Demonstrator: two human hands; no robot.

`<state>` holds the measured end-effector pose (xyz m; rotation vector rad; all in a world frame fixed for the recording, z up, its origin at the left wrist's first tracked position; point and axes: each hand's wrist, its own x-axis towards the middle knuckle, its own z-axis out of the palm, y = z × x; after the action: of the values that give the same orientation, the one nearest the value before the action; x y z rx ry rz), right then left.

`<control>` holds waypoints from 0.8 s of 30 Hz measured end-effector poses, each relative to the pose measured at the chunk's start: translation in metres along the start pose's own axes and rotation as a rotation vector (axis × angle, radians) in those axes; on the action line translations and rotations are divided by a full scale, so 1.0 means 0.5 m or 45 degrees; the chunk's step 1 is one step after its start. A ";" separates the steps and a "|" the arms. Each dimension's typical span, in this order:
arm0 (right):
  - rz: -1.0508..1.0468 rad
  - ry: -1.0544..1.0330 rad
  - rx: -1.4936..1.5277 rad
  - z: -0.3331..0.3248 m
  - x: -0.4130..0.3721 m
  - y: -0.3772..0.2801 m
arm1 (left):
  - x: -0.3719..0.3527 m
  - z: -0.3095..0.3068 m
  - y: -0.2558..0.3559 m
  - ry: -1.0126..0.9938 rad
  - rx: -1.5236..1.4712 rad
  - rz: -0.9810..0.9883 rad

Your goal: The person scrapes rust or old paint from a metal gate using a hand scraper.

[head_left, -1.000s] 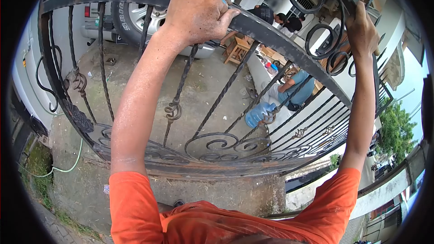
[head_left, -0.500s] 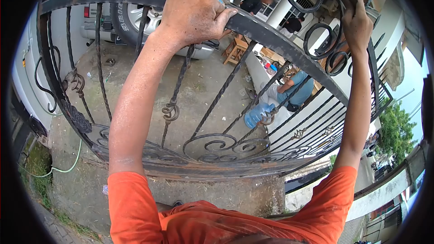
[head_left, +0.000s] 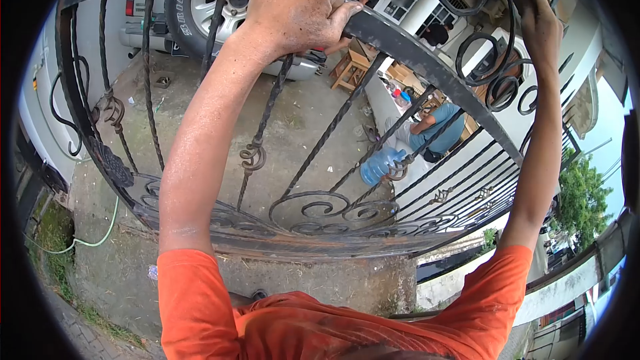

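Note:
A black wrought-iron gate [head_left: 413,60] with twisted bars and scrollwork stands in front of me. My left hand [head_left: 301,10] is closed over its curved top rail, the thumb pressed along the near edge. A tiny bluish patch shows by the fingers; I cannot make out what it is. Higher up on the right, my right hand [head_left: 541,30] is wrapped around a dark flat bar beside the iron scrolls [head_left: 481,60]. The fingers' far side is hidden there. Worn, greyish patches mark the rail.
Behind the gate are a parked car with a spare wheel [head_left: 217,17], a wooden stool [head_left: 350,70] and a blue water jug [head_left: 381,165]. One person [head_left: 437,127] sits by the wall; others are farther back. A green hose [head_left: 100,243] lies at left.
My left hand has shifted slightly right along the top rail. The right hand appears a little farther right and lower. The view has tilted, showing more of a standing person at the back.

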<state>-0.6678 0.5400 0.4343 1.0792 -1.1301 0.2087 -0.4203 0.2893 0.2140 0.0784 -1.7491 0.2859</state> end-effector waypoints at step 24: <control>-0.171 -0.367 -0.266 -0.091 0.069 -0.062 | 0.001 -0.005 -0.004 0.148 -0.062 0.079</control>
<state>-0.6036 0.5472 0.4435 1.0136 -1.2987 -0.1736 -0.4176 0.2882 0.2154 -0.0275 -1.6442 0.2877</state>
